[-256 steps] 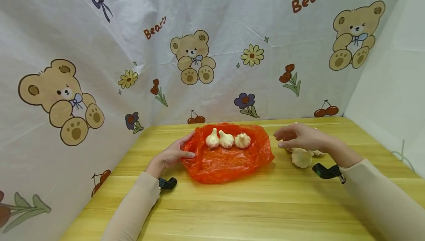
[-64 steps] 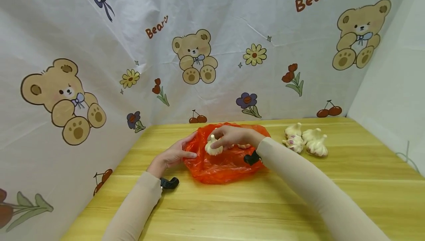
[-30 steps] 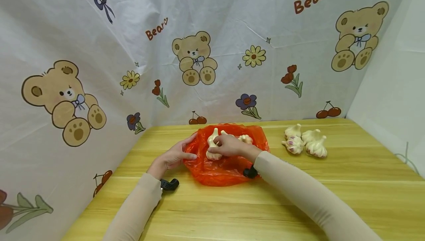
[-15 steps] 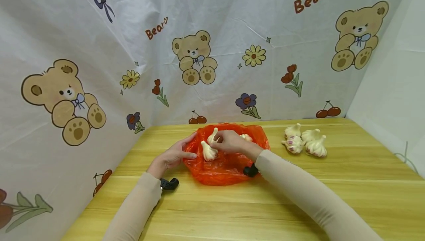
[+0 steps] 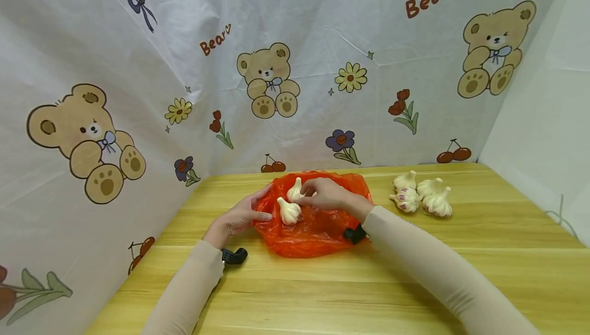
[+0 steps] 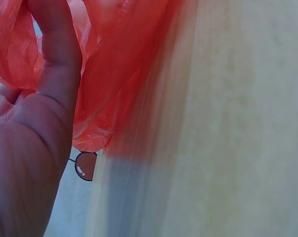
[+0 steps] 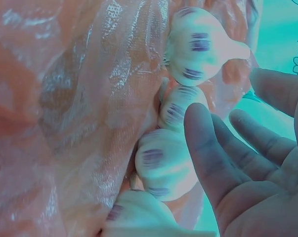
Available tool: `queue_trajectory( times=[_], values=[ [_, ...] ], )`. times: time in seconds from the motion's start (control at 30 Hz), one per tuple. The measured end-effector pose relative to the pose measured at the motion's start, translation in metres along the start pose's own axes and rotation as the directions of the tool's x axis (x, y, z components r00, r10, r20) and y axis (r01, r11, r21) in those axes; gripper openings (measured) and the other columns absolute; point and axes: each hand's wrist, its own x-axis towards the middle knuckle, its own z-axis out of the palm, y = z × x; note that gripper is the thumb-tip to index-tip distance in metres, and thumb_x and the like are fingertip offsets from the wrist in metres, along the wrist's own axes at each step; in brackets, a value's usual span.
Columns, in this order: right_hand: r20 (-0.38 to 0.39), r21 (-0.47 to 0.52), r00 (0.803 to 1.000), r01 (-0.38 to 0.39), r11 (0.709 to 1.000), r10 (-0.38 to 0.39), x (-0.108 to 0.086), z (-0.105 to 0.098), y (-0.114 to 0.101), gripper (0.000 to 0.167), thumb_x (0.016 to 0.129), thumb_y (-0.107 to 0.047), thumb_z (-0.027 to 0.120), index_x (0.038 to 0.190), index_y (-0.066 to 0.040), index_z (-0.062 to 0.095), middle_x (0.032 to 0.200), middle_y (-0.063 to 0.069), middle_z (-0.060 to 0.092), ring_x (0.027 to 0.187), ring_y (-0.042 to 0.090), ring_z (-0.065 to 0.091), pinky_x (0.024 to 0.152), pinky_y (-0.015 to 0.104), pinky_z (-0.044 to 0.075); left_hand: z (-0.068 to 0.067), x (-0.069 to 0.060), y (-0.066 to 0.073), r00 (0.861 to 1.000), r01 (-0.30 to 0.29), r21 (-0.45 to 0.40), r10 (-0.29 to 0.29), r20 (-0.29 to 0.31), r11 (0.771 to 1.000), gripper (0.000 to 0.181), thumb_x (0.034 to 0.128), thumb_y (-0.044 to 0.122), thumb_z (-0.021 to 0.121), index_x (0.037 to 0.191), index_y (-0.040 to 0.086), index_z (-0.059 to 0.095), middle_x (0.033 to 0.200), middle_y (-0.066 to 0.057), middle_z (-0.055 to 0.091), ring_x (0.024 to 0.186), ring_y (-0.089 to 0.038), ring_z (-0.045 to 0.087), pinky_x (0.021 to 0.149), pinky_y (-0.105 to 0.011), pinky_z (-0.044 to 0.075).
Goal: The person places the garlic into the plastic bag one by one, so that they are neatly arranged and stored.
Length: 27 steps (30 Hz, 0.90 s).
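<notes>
So, bag [image 5: 310, 244] on tbl [image 5: 295, 298], bear-print bkdrop [image 5: 301, 17].

I see the bag [image 5: 304, 243] as a shiny, see-through orange-red, and the garlic bulbs [image 5: 290, 213] in it as cream marked with purple bands, which my right wrist view tints teal. The table [image 5: 295, 299] shows me yellow wood grain in paler and darker streaks. Behind it I get a white cloth [image 5: 304, 12] printed with tan bears [image 5: 269, 81], yellow daisies [image 5: 350, 77], red tulips [image 5: 400, 104] and reddish-brown lettering [image 5: 412, 8]. The sleeves [image 5: 184, 289] are plain beige, the wrist cameras [image 5: 236, 256] black.
</notes>
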Motion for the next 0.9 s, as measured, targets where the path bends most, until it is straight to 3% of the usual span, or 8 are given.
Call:
queue_trajectory(
  times=[0.23,0.47,0.67,0.9],
  values=[
    [-0.012,-0.011,0.999,0.036,0.999,-0.036,-0.013,-0.012,-0.003,0.031,0.093,-0.046,0.075,0.111,-0.022,0.071,0.106,-0.004,0.072,0.094,0.017,0.065,0.083,0.031,0.058,-0.001,0.001,0.001,1.0,-0.004,0.007,0.004,-0.007,1.0,0.101,0.0903,-0.007,0.071,0.165,0.037,0.02,0.172,-0.009,0.02,0.139,-0.031,0.051,0.097,-0.044,0.059],
    [0.014,0.0,0.996,0.093,0.996,-0.093,-0.026,-0.019,-0.002,0.035,0.096,-0.041,0.072,0.12,-0.015,0.071,0.111,-0.003,0.073,0.106,0.021,0.066,0.092,0.038,0.058,-0.002,0.001,0.0,1.0,0.006,0.011,-0.006,-0.008,1.0,0.101,0.0907,-0.007,0.07,0.166,0.036,0.017,0.172,-0.009,0.02,0.141,-0.031,0.048,0.098,-0.045,0.059],
    [0.012,0.005,0.995,0.101,0.995,-0.101,-0.038,-0.025,-0.002,0.031,0.097,-0.034,0.071,0.121,-0.014,0.072,0.111,-0.001,0.072,0.101,0.022,0.066,0.088,0.036,0.058,0.0,0.0,0.0,1.0,0.015,0.013,-0.015,-0.015,1.0,0.101,0.0905,-0.006,0.071,0.166,0.036,0.017,0.172,-0.009,0.02,0.141,-0.032,0.049,0.098,-0.045,0.059],
    [0.001,-0.021,0.996,0.089,0.996,-0.089,-0.054,-0.039,0.002,0.033,0.095,-0.038,0.073,0.12,-0.017,0.071,0.112,-0.002,0.072,0.099,0.019,0.068,0.086,0.034,0.06,0.001,-0.001,0.002,1.0,0.02,0.008,-0.02,-0.007,1.0,0.101,0.0909,-0.004,0.072,0.166,0.036,0.016,0.172,-0.009,0.019,0.141,-0.032,0.049,0.098,-0.045,0.059]
  ],
)
